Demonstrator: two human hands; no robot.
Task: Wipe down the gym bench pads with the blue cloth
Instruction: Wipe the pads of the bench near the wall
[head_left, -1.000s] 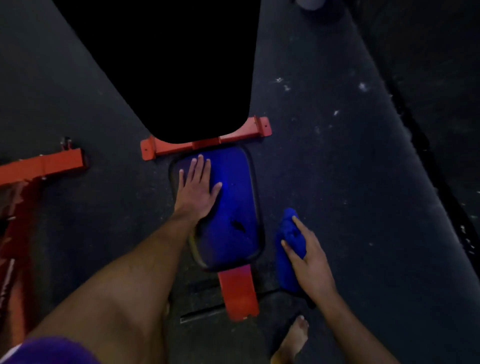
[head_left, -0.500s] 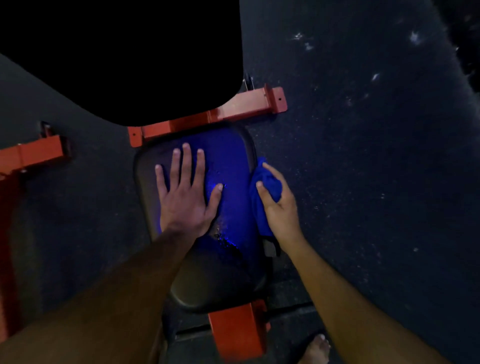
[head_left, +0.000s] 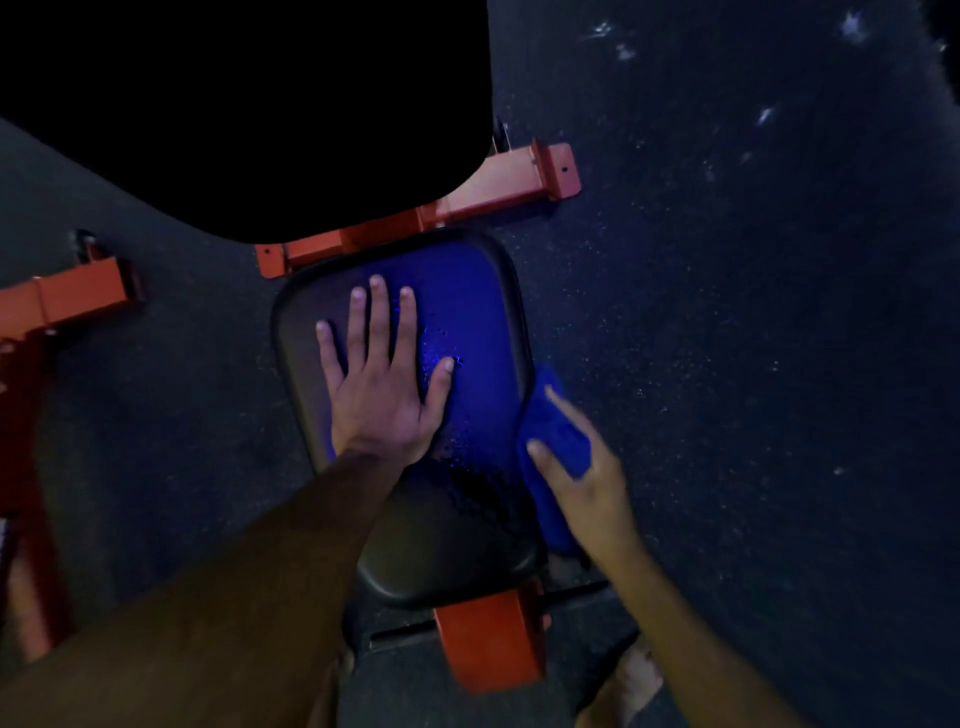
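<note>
The black seat pad (head_left: 467, 322) of a gym bench lies below me, lit blue and speckled with droplets. My left hand (head_left: 382, 379) rests flat on its left half, fingers spread. My right hand (head_left: 582, 478) holds the bunched blue cloth (head_left: 553, 441) against the pad's right edge, thumb and fingers around it. A large black back pad (head_left: 234, 104) fills the upper left.
The bench's orange frame shows as a crossbar (head_left: 498, 192) behind the seat pad and a post (head_left: 488, 639) below it. Another orange frame (head_left: 62, 301) stands at the left. A bare foot (head_left: 631, 686) is on the dark speckled rubber floor (head_left: 753, 312).
My right hand slid the cloth down along the pad's right edge, from near its upper part toward its middle. My left hand stayed flat on the pad.
</note>
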